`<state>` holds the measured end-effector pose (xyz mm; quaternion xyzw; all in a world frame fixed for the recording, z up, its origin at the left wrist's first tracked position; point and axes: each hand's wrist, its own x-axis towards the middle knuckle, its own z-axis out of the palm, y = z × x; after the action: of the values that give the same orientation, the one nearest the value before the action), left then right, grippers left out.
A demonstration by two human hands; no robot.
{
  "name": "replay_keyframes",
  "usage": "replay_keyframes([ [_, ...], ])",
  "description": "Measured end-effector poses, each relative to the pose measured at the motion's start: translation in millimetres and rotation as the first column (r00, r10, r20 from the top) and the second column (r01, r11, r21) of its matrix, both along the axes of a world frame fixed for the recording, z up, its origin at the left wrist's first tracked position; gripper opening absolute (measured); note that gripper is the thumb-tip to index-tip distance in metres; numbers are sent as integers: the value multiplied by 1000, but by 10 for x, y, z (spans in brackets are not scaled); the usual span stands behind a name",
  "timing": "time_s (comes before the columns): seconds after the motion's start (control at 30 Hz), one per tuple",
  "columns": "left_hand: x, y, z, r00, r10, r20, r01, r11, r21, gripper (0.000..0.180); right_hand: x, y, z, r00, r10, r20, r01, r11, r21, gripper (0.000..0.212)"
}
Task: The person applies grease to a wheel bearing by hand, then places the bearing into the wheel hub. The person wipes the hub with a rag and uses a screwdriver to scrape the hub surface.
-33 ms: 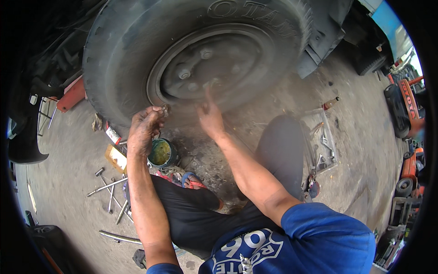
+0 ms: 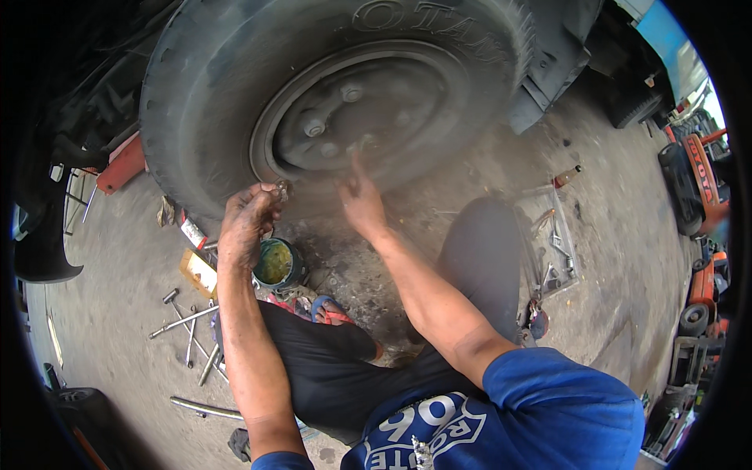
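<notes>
A large black truck tire [image 2: 196,102] fills the top of the view, its grey steel rim [image 2: 376,98] facing me and partly blurred. Several studs and nuts, such as a raised wheel nut [image 2: 314,127], show on the rim. My left hand [image 2: 252,215], darkened with grime, is closed in a pinch on a small metal nut [image 2: 283,189], just below the rim's lower left edge. My right hand [image 2: 362,207] has its index finger stretched up to a lower stud [image 2: 363,146]; blur hides whether it touches. No held thing shows in that hand.
Below my left hand stands a bucket [image 2: 276,262] with yellow-green contents, beside a yellow box [image 2: 199,272]. A cross wrench [image 2: 190,323] and metal bars [image 2: 205,407] lie on the floor at left. At right are a clear tray [image 2: 558,247] with tools and a brown bottle [image 2: 567,177].
</notes>
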<state>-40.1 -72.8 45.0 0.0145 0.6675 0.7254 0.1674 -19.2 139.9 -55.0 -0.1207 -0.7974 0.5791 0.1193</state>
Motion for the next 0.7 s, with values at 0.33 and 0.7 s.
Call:
replay_keyframes([
  [0.33,-25,24,-27,1000,-6,-16,6,999,-36,24,-94,500,-78,989,40,-145,-150,151,-977,14],
  [0.7,-6,20,-17,1000,-8,-23,6,997,-83,22,-182,829,-369,939,-30,-342,-343,-97,-934,16],
])
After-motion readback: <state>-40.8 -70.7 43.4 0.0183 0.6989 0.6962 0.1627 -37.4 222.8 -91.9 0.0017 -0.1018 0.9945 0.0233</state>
